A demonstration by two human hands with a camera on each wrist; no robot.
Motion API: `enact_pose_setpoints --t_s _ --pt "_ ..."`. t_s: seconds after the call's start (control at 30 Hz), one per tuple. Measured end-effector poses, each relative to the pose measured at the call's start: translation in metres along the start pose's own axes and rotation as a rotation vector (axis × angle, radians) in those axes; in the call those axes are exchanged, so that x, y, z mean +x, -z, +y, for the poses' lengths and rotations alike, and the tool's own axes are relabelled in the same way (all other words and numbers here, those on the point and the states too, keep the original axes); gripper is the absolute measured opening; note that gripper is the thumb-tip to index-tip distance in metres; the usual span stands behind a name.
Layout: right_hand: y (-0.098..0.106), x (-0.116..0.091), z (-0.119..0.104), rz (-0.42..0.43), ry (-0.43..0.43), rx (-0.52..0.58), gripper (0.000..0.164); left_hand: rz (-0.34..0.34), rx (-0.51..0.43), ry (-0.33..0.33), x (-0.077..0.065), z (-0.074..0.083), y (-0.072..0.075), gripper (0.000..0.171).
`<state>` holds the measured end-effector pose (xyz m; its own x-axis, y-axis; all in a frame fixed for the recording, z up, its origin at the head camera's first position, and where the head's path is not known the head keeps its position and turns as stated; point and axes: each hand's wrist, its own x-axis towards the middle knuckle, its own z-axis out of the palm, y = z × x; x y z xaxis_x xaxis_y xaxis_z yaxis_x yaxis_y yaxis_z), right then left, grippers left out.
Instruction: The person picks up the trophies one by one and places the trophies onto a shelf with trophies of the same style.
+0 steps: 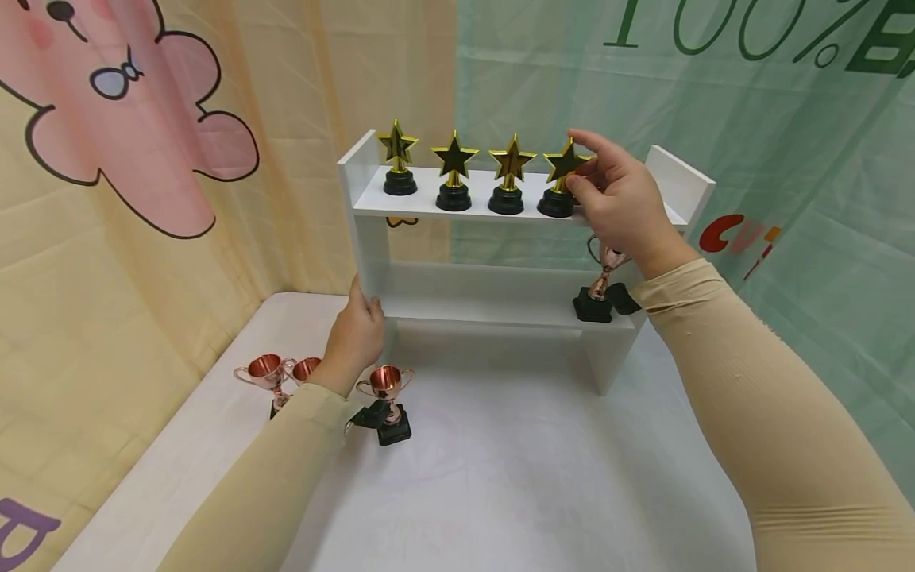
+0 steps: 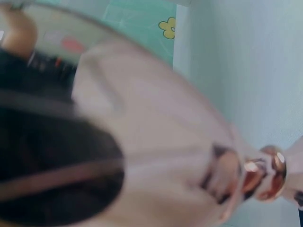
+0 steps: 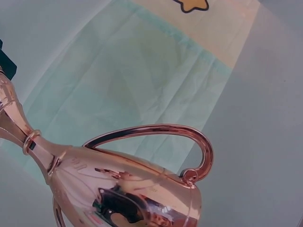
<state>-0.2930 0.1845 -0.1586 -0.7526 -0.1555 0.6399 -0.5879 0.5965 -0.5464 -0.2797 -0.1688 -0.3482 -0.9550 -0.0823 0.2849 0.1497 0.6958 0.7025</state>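
My right hand point(image 1: 629, 202) is at the top shelf, its index finger and thumb pinching the rightmost gold star trophy point(image 1: 562, 163), whose black base stands on the board. To its left stand three more star trophies, the nearest being a gold star trophy point(image 1: 511, 171). My left hand point(image 1: 355, 338) holds the left side panel of the white shelf point(image 1: 472, 295), thumb in front. Below the right wrist, a rose-gold cup trophy point(image 1: 603, 278) stands on the lower board; the same cup point(image 3: 128, 184) fills the right wrist view. Another rose-gold cup point(image 2: 165, 118) looms blurred in the left wrist view.
On the white table point(image 1: 515, 477), a rose-gold cup trophy point(image 1: 388, 389) stands by the left wrist. Farther left is another cup trophy point(image 1: 266, 370), with a third cup point(image 1: 306, 368) partly behind the forearm. A printed curtain point(image 1: 300, 199) hangs behind the shelf.
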Motion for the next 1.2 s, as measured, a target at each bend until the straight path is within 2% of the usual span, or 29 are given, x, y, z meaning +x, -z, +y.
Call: enact_pose_setpoints --t_s 0.33,0.83,1.2 --pt "0.0006 -0.0024 -0.0018 -0.006 -0.013 -0.042 0.055 -0.001 -0.009 0.003 -0.0002 0.0004 0.0004 0.062" --pt "0.0001 -0.0003 0.0005 0.002 -0.011 -0.009 0.057 -0.003 -0.008 0.003 -0.0019 0.0006 0.0010 0.061" --pt "0.0010 -0.0029 -0.0014 -0.001 -0.022 -0.028 0.059 0.006 -0.015 -0.011 -0.0004 -0.0011 -0.0015 0.062"
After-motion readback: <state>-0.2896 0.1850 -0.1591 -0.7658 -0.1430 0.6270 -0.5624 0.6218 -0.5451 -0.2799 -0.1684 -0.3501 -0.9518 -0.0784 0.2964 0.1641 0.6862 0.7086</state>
